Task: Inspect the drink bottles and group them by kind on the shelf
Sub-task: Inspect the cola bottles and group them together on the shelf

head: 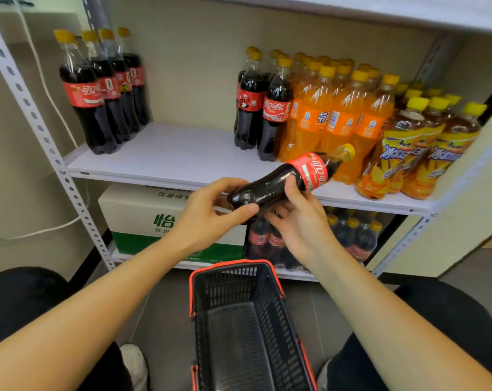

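A cola bottle (284, 176) with a red label and yellow cap lies tilted in front of the white shelf (165, 153), cap pointing up right. My left hand (208, 213) grips its base between thumb and fingers. My right hand (298, 218) holds the bottle's middle from below, thumb over the body. On the shelf, several cola bottles (103, 91) stand at the left. A few more cola bottles (261, 105) stand mid-right beside several orange soda bottles (332, 114). Iced tea bottles (416, 148) with yellow labels fill the right end.
A black basket with red trim (239, 320) sits on the floor between my knees. On the lower shelf stand a white and green carton (143, 215) and packed cola bottles (352, 238). A metal upright (41, 128) and a white cable (41, 77) run along the left.
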`<action>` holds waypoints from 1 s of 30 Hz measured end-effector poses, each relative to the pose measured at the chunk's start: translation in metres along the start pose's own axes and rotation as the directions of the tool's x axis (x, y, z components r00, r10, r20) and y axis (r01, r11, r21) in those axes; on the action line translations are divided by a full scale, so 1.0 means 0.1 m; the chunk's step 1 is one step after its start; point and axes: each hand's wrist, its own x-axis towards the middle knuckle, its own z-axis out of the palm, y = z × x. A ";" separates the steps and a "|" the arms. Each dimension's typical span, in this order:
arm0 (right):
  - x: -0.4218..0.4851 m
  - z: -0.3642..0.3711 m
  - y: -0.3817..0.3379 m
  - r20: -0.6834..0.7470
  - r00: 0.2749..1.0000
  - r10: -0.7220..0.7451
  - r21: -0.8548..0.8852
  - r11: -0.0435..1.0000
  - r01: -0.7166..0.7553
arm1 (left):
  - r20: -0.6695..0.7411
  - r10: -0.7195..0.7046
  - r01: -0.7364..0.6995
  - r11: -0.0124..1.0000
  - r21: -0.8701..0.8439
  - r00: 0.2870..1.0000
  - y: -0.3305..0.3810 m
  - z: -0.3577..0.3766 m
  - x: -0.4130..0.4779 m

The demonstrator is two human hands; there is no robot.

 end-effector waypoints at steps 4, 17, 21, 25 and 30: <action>-0.02 0.01 -0.01 -0.008 0.999 0.047 0.062 0.997 -0.047 | -0.074 0.103 -0.106 0.993 -0.043 0.992 0.07 0.09 -0.06; -0.06 0.06 -0.02 0.035 0.990 0.139 0.140 0.980 -0.142 | -0.075 0.182 -0.197 0.918 -0.344 0.980 0.12 0.02 0.00; -0.06 0.07 0.00 0.040 0.990 0.136 0.169 0.976 -0.140 | -0.060 0.106 -0.122 0.884 -0.452 0.993 0.14 0.01 0.00; -0.04 0.06 -0.03 0.027 0.993 0.115 0.146 0.982 -0.118 | -0.005 0.071 -0.064 0.872 -0.486 0.997 0.12 -0.01 -0.02; -0.03 0.05 -0.10 -0.024 0.997 0.068 0.107 0.992 -0.065 | 0.012 0.035 -0.028 0.928 -0.371 0.999 0.03 -0.08 0.00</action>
